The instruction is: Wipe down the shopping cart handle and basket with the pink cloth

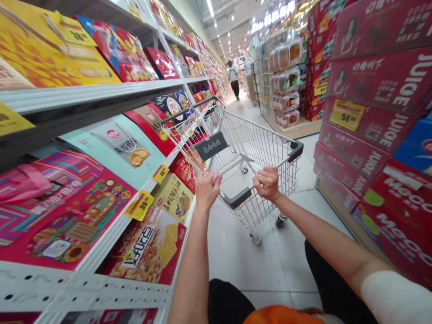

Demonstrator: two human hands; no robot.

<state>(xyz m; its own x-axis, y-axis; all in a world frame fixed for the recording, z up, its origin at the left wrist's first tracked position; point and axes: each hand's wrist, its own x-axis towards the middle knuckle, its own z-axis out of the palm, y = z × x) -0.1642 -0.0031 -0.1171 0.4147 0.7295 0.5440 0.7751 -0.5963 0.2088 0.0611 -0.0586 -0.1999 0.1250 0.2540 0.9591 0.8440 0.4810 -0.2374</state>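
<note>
A metal wire shopping cart [256, 128] stands in front of me, tilted in view, with a dark handle bar [189, 111] at its far left end. My left hand [207, 185] is closed round the cart's left rim, beside a grey plastic corner [237, 198]. Closed on the near end rim, between that corner and another grey corner [296, 150], is my right hand [268, 182]. The rim inside both fists is hidden. A dark plate [212, 146] with pale round marks hangs at the cart's handle end. Two wheels show underneath on the tiled floor.
White shelves [101, 92] with boxed snacks and yellow price tags run close along the left. Stacked red juice cartons [374, 85] border the right side. Farther off stand packed plastic containers [286, 81], and a person [233, 78] wearing a backpack is down the aisle.
</note>
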